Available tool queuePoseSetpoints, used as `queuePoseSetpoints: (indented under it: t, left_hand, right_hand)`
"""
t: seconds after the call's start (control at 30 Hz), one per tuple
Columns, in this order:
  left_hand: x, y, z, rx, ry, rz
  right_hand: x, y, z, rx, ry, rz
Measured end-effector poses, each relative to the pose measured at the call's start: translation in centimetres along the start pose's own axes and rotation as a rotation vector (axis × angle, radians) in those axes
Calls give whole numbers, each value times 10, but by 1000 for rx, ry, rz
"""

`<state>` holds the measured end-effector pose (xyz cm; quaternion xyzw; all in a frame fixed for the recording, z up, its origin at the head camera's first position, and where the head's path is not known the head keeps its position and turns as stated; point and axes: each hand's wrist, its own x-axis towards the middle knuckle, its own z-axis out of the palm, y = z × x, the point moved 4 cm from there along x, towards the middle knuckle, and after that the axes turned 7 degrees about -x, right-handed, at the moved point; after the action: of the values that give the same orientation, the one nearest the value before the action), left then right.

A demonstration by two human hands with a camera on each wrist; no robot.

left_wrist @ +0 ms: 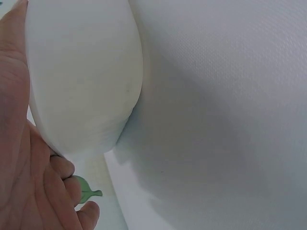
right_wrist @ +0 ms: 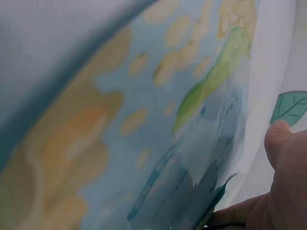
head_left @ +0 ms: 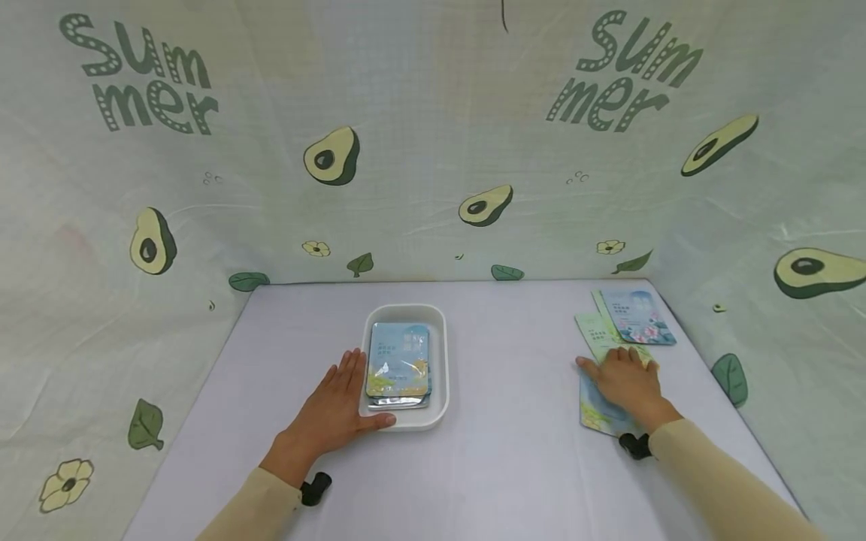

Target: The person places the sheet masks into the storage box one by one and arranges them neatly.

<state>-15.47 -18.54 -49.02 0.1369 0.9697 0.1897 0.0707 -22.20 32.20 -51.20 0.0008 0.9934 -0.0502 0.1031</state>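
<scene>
A white plastic tray (head_left: 438, 376) holds a small stack of flat foil sachets, with a blue sachet (head_left: 399, 361) uppermost. My left hand (head_left: 331, 409) lies against the tray's left side, fingers stretched along the wall and thumb at the near rim. In the left wrist view the fingers touch the outer wall of the tray (left_wrist: 86, 81). My right hand (head_left: 629, 382) rests on sachets at the right, thumb spread out to the left. Beneath it lies a blue sachet with yellow flowers (head_left: 598, 413), which fills much of the right wrist view. The palm hides part of it.
Farther back at the right, a green sachet (head_left: 595, 334) and a blue sachet with pink flowers (head_left: 637, 315) overlap. The white table (head_left: 507, 466) meets a printed cloth backdrop (head_left: 419, 98) at its back and sides.
</scene>
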Motion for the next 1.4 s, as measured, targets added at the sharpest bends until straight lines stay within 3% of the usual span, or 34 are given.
queuePoseSetpoints:
  t: [0.13,0.37,0.6,0.73,0.87,1.03,1.2,1.4]
  left_hand:
    - [0,-1,1,3,-9,-8]
    - [1,-3,2,-1,-6,-23]
    - [1,-4,3,-2,-8,-27]
    - [2,-4,4,-2,-9,-28]
    - [2,-5,4,5,-1,-20]
    - [1,-5,3,4,-9,-30]
    - [2,-4,2,-13,-14,-42]
    - [1,-3,2,-8,-10,-42]
  right_hand:
    - [9,-17,5,35,-28,-56]
    - [19,-68,8,72,-28,-174]
    - [13,-106,20,40,11,-371]
    - [3,-120,20,27,-10,-467]
    - [9,-117,5,56,-29,-462]
    - [53,-95,-12,-17,32,-382]
    - [87,-80,-12,-92,-3,-364]
    - [98,-78,-11,-43,-45,-345]
